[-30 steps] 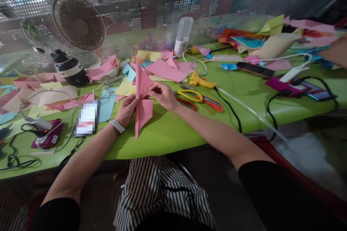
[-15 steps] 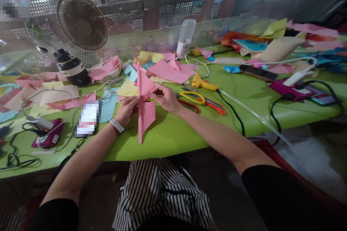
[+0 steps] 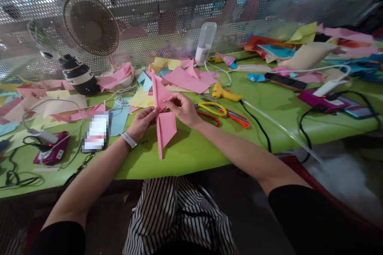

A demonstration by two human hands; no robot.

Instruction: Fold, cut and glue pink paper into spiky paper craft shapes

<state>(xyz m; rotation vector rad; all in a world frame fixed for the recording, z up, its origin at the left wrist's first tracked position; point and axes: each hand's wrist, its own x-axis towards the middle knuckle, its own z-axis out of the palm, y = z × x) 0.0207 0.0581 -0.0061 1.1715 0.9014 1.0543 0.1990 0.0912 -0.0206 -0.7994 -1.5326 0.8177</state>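
Observation:
I hold a folded pink paper piece [image 3: 164, 121] upright over the green table [image 3: 191, 147]. It has two pointed halves, one above and one below a pinched waist. My left hand [image 3: 143, 121] grips that waist from the left, fingers closed. My right hand [image 3: 183, 108] pinches the same spot from the right, next to the upper flap.
Yellow and orange scissors [image 3: 221, 112] and a yellow glue gun [image 3: 225, 92] lie just right of my hands. Loose coloured paper sheets [image 3: 182, 77] pile behind. A small fan [image 3: 91, 26], a white bottle [image 3: 205, 44], phones [image 3: 97, 131] and cables [image 3: 260, 131] lie around the table.
The pink paper has turned slightly, its lower point swinging to the right and its upper tip tilting. Both hands keep their pinch at the middle.

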